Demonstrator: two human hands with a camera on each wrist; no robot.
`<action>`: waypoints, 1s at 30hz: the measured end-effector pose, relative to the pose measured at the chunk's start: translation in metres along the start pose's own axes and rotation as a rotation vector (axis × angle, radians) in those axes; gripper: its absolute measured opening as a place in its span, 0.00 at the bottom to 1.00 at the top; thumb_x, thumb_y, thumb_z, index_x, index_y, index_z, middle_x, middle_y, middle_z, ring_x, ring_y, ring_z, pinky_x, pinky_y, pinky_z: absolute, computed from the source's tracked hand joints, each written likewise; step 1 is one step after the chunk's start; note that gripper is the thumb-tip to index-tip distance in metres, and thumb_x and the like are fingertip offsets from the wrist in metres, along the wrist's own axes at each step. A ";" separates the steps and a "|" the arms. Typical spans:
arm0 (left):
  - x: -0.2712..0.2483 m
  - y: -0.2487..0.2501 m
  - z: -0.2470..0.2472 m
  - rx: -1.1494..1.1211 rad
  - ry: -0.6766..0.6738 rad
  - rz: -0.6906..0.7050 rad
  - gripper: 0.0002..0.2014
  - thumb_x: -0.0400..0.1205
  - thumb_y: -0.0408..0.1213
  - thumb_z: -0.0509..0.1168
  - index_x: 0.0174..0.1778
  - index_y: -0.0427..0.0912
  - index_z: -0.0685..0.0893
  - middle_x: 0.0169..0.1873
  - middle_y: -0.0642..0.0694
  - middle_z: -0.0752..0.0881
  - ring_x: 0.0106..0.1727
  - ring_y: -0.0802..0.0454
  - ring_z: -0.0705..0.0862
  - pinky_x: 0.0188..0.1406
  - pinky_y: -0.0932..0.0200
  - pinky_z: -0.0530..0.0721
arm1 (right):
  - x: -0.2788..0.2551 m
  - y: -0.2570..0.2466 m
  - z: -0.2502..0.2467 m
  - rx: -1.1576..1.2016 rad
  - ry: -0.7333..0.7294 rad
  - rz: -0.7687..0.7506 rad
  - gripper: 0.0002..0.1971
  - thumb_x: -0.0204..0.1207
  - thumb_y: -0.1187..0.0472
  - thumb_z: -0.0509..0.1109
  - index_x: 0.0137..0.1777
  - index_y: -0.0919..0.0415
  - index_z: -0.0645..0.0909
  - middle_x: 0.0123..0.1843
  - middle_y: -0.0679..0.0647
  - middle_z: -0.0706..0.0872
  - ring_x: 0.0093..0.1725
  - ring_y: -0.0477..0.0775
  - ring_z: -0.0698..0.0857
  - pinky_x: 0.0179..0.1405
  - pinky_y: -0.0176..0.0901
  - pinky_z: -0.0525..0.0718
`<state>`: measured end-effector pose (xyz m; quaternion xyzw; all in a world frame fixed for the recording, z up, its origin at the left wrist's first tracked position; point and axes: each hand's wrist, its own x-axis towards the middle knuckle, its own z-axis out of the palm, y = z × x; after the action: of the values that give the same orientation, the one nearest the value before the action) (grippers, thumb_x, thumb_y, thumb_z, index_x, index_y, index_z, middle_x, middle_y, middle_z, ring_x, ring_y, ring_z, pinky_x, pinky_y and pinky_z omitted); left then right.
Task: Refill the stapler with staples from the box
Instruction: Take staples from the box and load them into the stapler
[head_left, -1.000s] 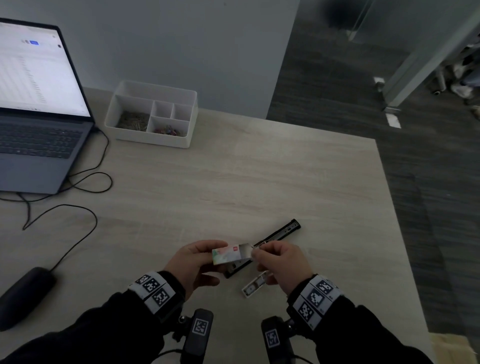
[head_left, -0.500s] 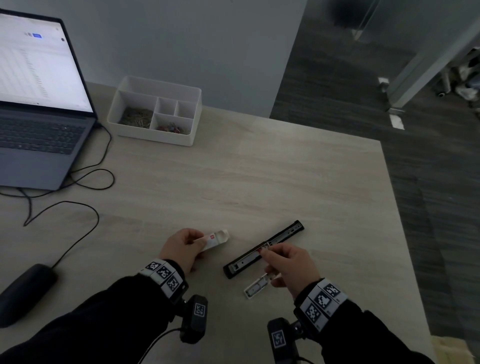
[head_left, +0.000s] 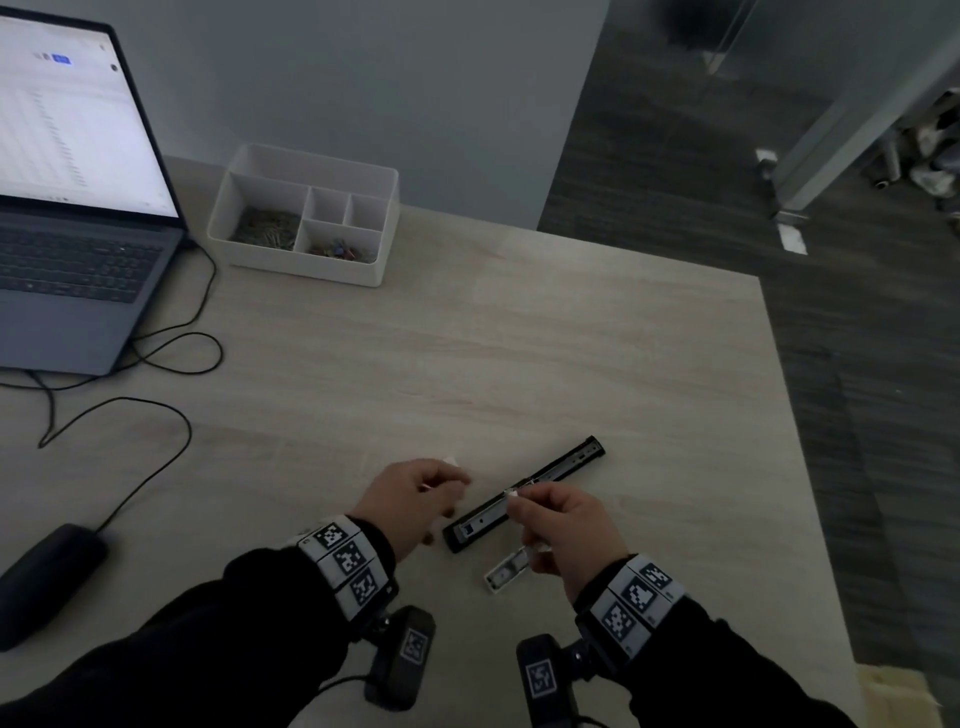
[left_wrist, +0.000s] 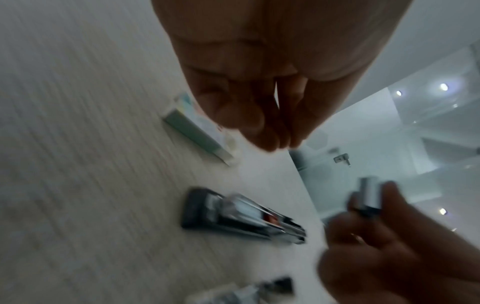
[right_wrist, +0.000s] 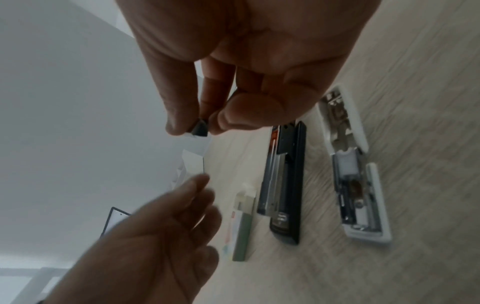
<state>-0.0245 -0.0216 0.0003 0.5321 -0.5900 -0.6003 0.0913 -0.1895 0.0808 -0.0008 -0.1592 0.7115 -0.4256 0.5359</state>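
You are pinching a staple strip (right_wrist: 199, 128) in your right hand (head_left: 563, 530) above the opened stapler (head_left: 524, 493) on the desk (head_left: 519, 364), while your left hand (head_left: 410, 501), fingers relaxed and empty, is hovering having just set down the box (right_wrist: 241, 228) beside it, so loading comes next

Laptop (head_left: 67, 208), organizer tray (head_left: 306, 169), perhaps a mouse (head_left: 44, 582).

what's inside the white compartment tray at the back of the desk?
White compartment tray: the large left section holds a pile of grey metal clips, the front right section some coloured small pieces. Two small rear sections look bare. The long back section's floor is hidden by its wall.
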 end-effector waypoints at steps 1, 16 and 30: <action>-0.004 0.006 0.006 -0.102 -0.095 -0.040 0.07 0.80 0.36 0.67 0.44 0.53 0.90 0.38 0.49 0.90 0.39 0.53 0.88 0.25 0.58 0.86 | 0.001 0.000 0.003 0.003 -0.009 -0.004 0.02 0.70 0.60 0.79 0.38 0.56 0.89 0.27 0.51 0.83 0.25 0.48 0.80 0.23 0.40 0.78; -0.012 0.006 0.017 -0.578 -0.269 -0.234 0.06 0.79 0.31 0.69 0.49 0.39 0.89 0.35 0.44 0.91 0.39 0.52 0.91 0.31 0.56 0.90 | 0.003 -0.005 0.001 -0.442 0.010 -0.585 0.11 0.69 0.65 0.79 0.44 0.47 0.86 0.41 0.49 0.86 0.36 0.44 0.83 0.36 0.29 0.79; -0.013 -0.001 0.016 -0.587 -0.342 -0.311 0.03 0.77 0.34 0.72 0.44 0.42 0.90 0.40 0.44 0.91 0.39 0.50 0.90 0.28 0.55 0.88 | 0.012 -0.002 -0.014 -0.657 -0.200 -0.763 0.06 0.72 0.57 0.75 0.38 0.46 0.82 0.37 0.44 0.83 0.38 0.43 0.80 0.39 0.41 0.82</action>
<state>-0.0305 -0.0020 0.0016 0.4585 -0.3114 -0.8310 0.0479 -0.2073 0.0773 -0.0062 -0.6075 0.6442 -0.3275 0.3296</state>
